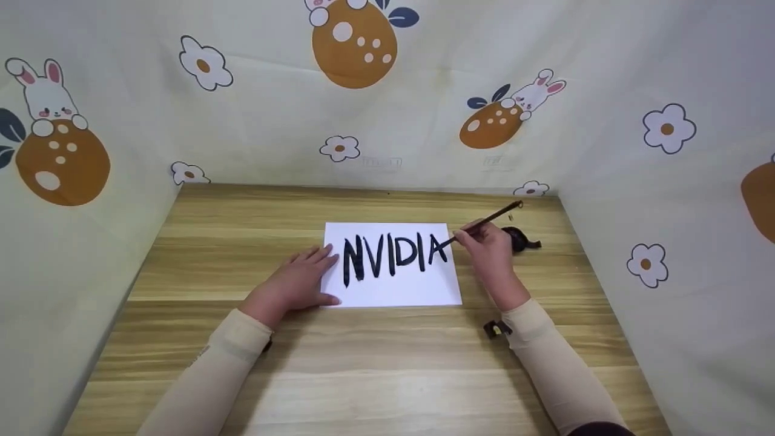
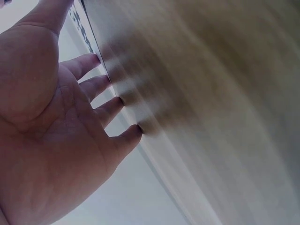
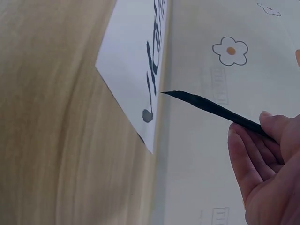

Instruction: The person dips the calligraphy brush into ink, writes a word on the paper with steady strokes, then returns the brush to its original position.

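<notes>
A white sheet of paper point(image 1: 393, 293) lies on the table, with "NVIDIA" painted across it in thick black strokes. My right hand point(image 1: 493, 251) pinches a dark writing brush point(image 1: 493, 216) between thumb and fingers. The brush slants down to the left, its tip over the last letter A in the head view. In the right wrist view the pointed black bristles point(image 3: 178, 95) show near the lettering. My left hand point(image 1: 296, 278) lies at the sheet's left edge, fingers spread and fairly straight, fingertips point(image 2: 133, 133) down at the surface.
A small round black object with a short projecting end point(image 1: 517, 240) sits behind my right hand, partly hidden by it. The wood-grain table point(image 1: 387, 375) is bordered by pale curtains point(image 1: 272, 121) printed with rabbits, oranges and flowers.
</notes>
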`<state>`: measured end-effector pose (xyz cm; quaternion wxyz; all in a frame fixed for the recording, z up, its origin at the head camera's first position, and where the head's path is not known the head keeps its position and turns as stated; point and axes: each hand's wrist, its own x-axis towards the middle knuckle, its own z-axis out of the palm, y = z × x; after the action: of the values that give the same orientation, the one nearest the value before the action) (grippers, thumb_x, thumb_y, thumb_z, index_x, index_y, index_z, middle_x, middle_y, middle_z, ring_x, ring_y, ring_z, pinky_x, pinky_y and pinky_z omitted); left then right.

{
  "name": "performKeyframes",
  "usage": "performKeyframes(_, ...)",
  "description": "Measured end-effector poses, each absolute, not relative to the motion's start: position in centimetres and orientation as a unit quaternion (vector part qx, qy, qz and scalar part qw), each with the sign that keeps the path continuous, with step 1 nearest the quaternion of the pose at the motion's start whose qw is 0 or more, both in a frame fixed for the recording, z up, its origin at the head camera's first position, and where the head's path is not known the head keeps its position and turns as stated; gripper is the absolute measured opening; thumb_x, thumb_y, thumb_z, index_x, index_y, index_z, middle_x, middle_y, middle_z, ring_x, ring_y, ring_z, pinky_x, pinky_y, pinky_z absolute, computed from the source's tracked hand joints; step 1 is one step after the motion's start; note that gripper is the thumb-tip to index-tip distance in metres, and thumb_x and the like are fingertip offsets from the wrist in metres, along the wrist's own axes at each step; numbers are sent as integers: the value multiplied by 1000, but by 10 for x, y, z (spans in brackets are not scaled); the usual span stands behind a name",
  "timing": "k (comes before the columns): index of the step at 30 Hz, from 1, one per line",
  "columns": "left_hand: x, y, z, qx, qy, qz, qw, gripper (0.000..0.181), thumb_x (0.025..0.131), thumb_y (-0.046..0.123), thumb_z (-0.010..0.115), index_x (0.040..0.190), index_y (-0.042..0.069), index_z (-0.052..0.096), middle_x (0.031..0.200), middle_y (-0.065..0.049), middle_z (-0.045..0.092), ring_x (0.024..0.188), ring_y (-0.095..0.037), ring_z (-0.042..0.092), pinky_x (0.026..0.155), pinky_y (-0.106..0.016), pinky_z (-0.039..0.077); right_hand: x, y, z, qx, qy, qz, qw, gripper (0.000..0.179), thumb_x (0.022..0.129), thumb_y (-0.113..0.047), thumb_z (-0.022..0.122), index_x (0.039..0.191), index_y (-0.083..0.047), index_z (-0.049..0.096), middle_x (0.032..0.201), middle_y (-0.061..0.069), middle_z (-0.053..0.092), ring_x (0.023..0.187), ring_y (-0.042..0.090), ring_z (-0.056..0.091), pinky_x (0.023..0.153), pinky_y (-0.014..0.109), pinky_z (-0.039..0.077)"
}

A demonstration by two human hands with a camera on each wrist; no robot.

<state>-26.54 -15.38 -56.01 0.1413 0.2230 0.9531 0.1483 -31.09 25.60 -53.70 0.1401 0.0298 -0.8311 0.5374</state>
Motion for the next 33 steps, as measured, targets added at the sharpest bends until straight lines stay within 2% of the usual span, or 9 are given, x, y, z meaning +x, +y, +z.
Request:
performKeyframes(11,-264,-153,-559,216,953,149,150,105,96,62,81,174,9,36,183,-15,21,167,-47,18,129,-74,20,-314,257,-545,21,-816,563,126,8,97,-7,86,98,-2,81,95,12,80,89,24,79,79,27,64)
performKeyframes(18,-265,-154,-561,228,954,147,126,103,94,60,83,171,5,41,181,-19,27,164,-49,25,124,-77,27,-312,259,-545,21,-829,545,121,13,99,-18,86,95,-7,81,93,8,82,87,24,75,75,26,59)
performKeyframes(26,-265,-155,-563,226,955,143,130,104,95,62,81,171,6,39,181,-18,26,165,-49,24,125,-77,26,-313,259,-546,11,-828,550,112,11,100,-14,84,96,-5,80,95,11,81,95,38,77,76,25,60)
performKeyframes(29,-265,-155,-562,225,955,143,132,104,95,62,81,172,6,39,181,-18,25,165,-49,24,125,-77,26,-312,259,-546,12,-831,544,115,10,100,-14,84,96,-5,80,95,10,81,93,36,77,76,25,60)
performKeyframes(33,-265,-154,-562,224,955,142,133,104,95,63,81,172,6,39,182,-17,25,165,-49,23,125,-77,25,-312,259,-545,21,-845,519,131,11,99,-16,86,94,-7,81,92,7,82,86,25,76,73,24,59)
